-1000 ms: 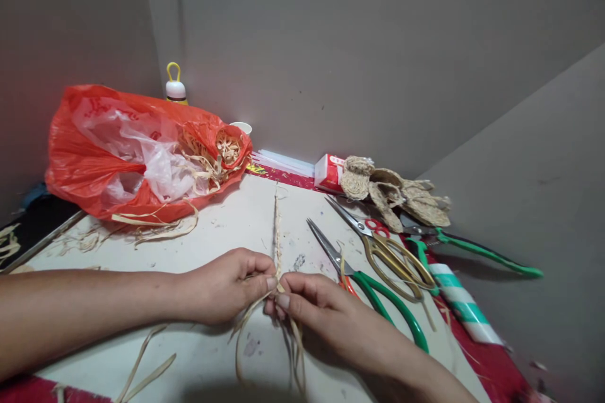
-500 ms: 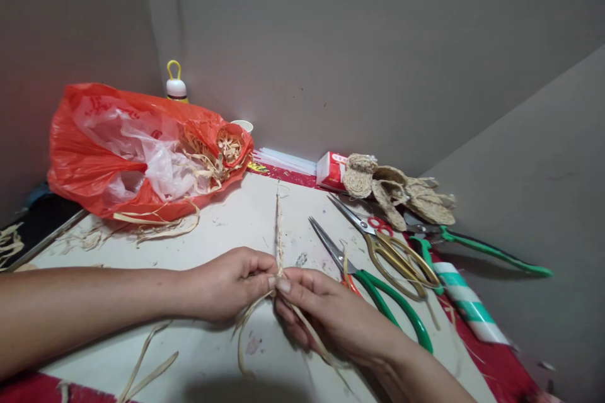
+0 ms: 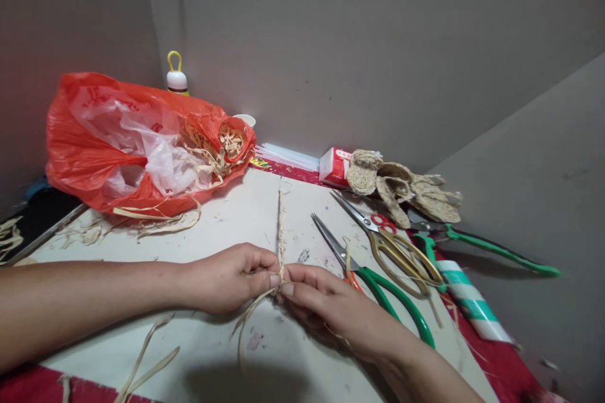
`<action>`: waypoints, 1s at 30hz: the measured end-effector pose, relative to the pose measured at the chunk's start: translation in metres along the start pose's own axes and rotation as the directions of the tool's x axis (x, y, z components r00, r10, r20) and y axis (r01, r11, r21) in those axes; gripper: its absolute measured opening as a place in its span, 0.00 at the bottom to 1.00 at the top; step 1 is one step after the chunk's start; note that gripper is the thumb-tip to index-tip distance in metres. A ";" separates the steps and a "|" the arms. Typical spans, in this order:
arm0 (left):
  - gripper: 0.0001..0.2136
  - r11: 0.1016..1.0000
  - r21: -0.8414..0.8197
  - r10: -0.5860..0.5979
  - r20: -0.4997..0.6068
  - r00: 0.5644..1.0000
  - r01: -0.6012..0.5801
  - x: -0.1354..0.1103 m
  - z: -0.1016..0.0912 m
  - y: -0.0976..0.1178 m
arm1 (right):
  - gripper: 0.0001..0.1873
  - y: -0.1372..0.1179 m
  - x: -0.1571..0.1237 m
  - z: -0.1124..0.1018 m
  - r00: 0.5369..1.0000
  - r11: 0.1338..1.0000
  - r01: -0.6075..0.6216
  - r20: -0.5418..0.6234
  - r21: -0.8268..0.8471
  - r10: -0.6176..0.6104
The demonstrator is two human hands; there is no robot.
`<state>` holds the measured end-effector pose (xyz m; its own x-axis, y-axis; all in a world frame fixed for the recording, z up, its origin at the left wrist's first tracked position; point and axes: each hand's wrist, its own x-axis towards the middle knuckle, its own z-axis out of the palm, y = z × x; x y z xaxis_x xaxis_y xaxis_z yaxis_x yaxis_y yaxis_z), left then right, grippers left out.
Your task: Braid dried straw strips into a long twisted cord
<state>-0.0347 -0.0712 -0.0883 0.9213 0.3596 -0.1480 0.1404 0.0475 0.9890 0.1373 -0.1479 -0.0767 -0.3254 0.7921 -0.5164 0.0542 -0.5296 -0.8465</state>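
A thin straw braid (image 3: 281, 227) runs straight away from me across the white board (image 3: 227, 227). My left hand (image 3: 231, 277) and my right hand (image 3: 326, 305) meet at its near end, each pinching it with thumb and forefinger. Loose straw strands (image 3: 246, 324) hang from the pinch toward me, partly under my right palm. Both hands are closed on the fibre.
An orange plastic bag (image 3: 137, 145) stuffed with straw lies at the back left, a yellow-capped bottle (image 3: 176, 79) behind it. Green-handled scissors (image 3: 373, 280), gold-handled scissors (image 3: 392, 245) and green pliers (image 3: 477, 242) lie at right, beside woven straw pieces (image 3: 401, 186) and a red box (image 3: 333, 167).
My right hand has rolled over and pulled the loose strands under its palm, tightening them at the braid's end. My left hand kept its pinch in place.
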 end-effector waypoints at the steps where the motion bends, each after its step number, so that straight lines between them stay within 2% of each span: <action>1: 0.13 1.000 -0.026 -0.001 0.015 1.000 0.001 0.001 0.000 0.000 | 0.16 0.001 0.000 -0.002 1.000 1.000 0.005 0.005 -0.011 -0.005; 4: 0.14 0.997 -0.072 -0.001 0.057 0.998 0.005 0.002 -0.001 0.000 | 0.19 0.004 0.002 -0.005 0.999 0.999 0.029 0.026 -0.013 -0.029; 7: 0.14 0.999 -0.011 -0.031 0.050 0.998 0.032 0.000 -0.003 0.002 | 0.19 0.005 0.004 -0.004 0.999 1.000 0.029 0.020 -0.001 -0.029; 10: 0.13 0.987 0.064 -0.153 0.054 0.987 0.149 -0.003 -0.005 0.007 | 0.19 0.004 0.005 -0.002 1.000 1.000 0.020 0.001 0.013 -0.020; 14: 0.14 0.950 0.038 -0.311 0.125 0.942 0.309 -0.004 -0.008 0.016 | 0.18 0.007 0.008 0.000 0.999 0.997 -0.002 -0.041 0.072 0.005; 18: 0.10 0.940 -0.033 -0.333 0.119 0.935 0.339 -0.001 -0.013 0.019 | 0.16 0.011 0.010 0.000 0.996 0.994 -0.003 -0.089 0.107 0.012; 23: 0.10 0.923 -0.117 -0.354 0.111 0.929 0.365 -0.003 -0.025 0.022 | 0.16 0.008 0.010 -0.001 0.996 0.994 0.009 -0.088 0.108 0.001; 27: 0.12 0.904 -0.031 -0.421 0.101 0.901 0.426 -0.011 -0.037 0.034 | 0.16 0.006 0.009 -0.002 0.997 0.991 0.020 -0.071 0.135 -0.010; 30: 0.12 0.902 0.054 -0.432 0.058 0.900 0.429 -0.022 -0.050 0.047 | 0.16 0.006 0.009 -0.003 0.999 0.986 0.022 -0.043 0.163 -0.015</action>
<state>-0.0662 -0.0300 -0.0385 0.7897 0.2493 -0.5606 0.5415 0.1464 0.8279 0.1371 -0.1431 -0.0870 -0.2853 0.8123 -0.5087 -0.1077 -0.5545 -0.8252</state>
